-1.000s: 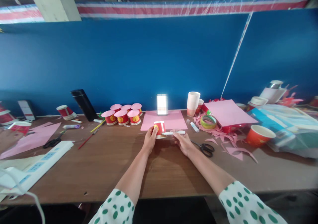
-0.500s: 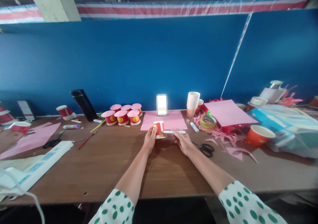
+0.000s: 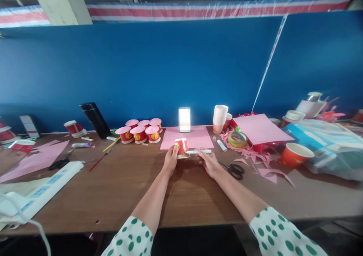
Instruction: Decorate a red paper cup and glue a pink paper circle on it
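A red paper cup (image 3: pixel 182 145) with a yellow emblem and a pale stripe is gripped at its left side by my left hand (image 3: pixel 170 160). My right hand (image 3: pixel 209 161) is closed around a slim white pen (image 3: pixel 200 151), held level, its left tip against the cup's side. Behind the cup lies a stack of pink paper (image 3: pixel 198 137). Just right of my right hand, black-handled scissors (image 3: pixel 236 171) rest on the table. Several red cups topped with pink paper discs (image 3: pixel 139 134) stand to the left.
At right are a tape roll (image 3: pixel 237 139), pink scraps (image 3: pixel 263 159), an orange cup (image 3: pixel 296 154) and stacked white cups (image 3: pixel 220 119). Leftward, there is a black flask (image 3: pixel 95 120), a brush (image 3: pixel 104 154) and a white power strip (image 3: pixel 53 186). A blue panel (image 3: pixel 170 67) rises behind.
The pen has shifted very slightly down, its tip staying at the cup. Both hands keep nearly the same place and grip.
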Demonstrator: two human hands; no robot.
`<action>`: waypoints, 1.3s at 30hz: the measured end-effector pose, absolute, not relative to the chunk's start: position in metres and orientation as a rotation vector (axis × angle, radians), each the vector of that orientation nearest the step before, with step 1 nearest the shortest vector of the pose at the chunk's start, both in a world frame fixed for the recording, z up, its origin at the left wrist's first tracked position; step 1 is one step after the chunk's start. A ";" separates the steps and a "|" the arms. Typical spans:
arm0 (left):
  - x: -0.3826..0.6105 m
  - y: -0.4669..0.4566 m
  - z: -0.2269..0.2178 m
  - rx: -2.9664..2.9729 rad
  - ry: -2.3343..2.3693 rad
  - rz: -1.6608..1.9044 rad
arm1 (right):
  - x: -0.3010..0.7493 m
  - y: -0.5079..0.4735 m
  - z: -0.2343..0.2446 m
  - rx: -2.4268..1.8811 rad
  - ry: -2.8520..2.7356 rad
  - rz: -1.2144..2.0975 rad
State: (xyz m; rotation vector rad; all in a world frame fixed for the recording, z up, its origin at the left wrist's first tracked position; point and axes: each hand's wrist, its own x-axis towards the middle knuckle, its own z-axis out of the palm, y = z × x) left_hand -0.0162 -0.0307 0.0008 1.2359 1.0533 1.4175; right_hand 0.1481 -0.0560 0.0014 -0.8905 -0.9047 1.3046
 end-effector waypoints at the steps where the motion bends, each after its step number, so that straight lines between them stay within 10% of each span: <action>1: -0.016 -0.031 0.001 1.243 1.064 1.420 | 0.148 -0.056 0.001 -0.887 -0.910 1.307; 39: -0.017 -0.027 -0.004 1.247 1.177 1.433 | 0.148 -0.056 -0.001 -0.879 -0.967 1.286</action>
